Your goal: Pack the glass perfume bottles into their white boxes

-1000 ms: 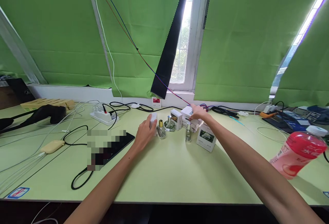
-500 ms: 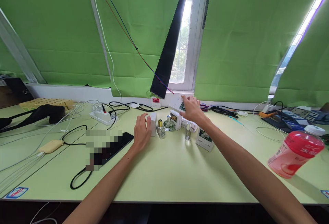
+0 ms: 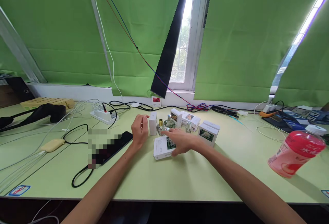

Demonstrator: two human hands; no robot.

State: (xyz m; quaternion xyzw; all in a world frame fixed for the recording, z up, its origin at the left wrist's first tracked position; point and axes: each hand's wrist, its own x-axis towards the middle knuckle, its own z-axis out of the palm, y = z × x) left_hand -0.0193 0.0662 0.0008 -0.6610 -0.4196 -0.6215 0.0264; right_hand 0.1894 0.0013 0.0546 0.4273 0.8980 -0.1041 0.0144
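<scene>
My right hand point(image 3: 181, 141) grips a flat white box with a flower picture point(image 3: 162, 147), resting it on the green table point(image 3: 164, 176) in front of the other items. My left hand point(image 3: 139, 131) hovers with fingers apart just left of an upright white box point(image 3: 152, 128), holding nothing. Behind stand small glass perfume bottles point(image 3: 167, 124), another small bottle point(image 3: 188, 127), and more white boxes point(image 3: 176, 117), point(image 3: 191, 119), point(image 3: 207, 133).
A black phone point(image 3: 113, 146) and black cable point(image 3: 79, 179) lie to the left, with a power strip point(image 3: 102, 115) and cords behind. A pink drink bottle point(image 3: 295, 153) stands tilted at the right. Cables run along the windowsill.
My right hand lifted a white box from the stack at the back and brought it down to the table in front of the bottles. My left hand let go of the upright box.
</scene>
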